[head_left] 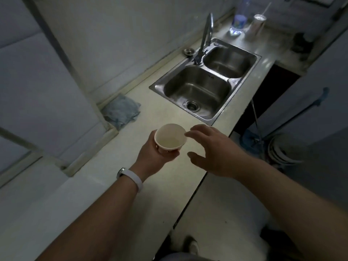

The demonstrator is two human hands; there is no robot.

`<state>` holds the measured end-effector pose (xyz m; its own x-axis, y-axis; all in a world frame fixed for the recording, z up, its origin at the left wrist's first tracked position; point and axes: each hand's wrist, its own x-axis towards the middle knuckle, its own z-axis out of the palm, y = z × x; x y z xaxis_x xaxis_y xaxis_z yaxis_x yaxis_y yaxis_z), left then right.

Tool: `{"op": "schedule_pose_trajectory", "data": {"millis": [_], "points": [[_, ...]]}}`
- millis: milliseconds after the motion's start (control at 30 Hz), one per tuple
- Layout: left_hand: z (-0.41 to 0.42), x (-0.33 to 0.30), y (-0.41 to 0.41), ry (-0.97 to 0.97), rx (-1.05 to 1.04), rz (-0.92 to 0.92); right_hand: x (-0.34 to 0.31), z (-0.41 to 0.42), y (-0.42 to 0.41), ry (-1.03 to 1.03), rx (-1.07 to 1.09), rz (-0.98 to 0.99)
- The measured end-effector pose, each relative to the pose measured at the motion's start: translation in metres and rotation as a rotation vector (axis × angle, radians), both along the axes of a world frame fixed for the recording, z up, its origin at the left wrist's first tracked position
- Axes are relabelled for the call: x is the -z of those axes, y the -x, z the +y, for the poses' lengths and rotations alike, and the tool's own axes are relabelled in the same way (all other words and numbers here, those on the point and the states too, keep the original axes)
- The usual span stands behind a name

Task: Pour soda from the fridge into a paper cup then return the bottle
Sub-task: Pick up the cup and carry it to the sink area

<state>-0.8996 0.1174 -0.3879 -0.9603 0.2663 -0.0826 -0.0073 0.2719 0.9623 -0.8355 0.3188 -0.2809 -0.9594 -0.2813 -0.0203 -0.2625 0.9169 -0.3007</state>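
The left hand point(150, 153) held the paper cup point(170, 137) above the counter point(150, 185), near its front edge, its grip clamped round the cup's wall from below. The cup stood roughly upright, tipped a little toward the camera, and a shallow layer of pale liquid lay in its bottom. The right hand point(212, 147) hovered just beside the cup's rim, its grip apart, fingers spread and holding nothing. A white wristband point(134, 178) circled the left wrist. Further along the counter the double sink point(205, 81) sat with both basins bare and a tap point(206, 34) at its back edge. A blue cloth point(121, 111) lay crumpled at the counter's back edge. A clear bottle point(239, 19) stood at the far end.
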Motion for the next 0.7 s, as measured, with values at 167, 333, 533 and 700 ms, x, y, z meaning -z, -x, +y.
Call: {"op": "schedule_pose_trajectory", "data": {"millis": [167,333,533,700], "points": [[0.048,-0.02,0.009,-0.021,0.158,0.03,-0.014,0.037,-0.023,0.016,0.152,0.043],[0.099,-0.038,0.009,-0.043,0.308,0.058,-0.022,0.08,-0.052,0.029,0.303,0.086],[0.174,-0.054,0.002,-0.037,0.384,0.102,-0.028,0.148,-0.083,0.054,0.409,0.133],[0.255,-0.072,-0.008,-0.048,0.391,0.162,-0.033,0.214,-0.098,0.102,0.453,0.17]]}}
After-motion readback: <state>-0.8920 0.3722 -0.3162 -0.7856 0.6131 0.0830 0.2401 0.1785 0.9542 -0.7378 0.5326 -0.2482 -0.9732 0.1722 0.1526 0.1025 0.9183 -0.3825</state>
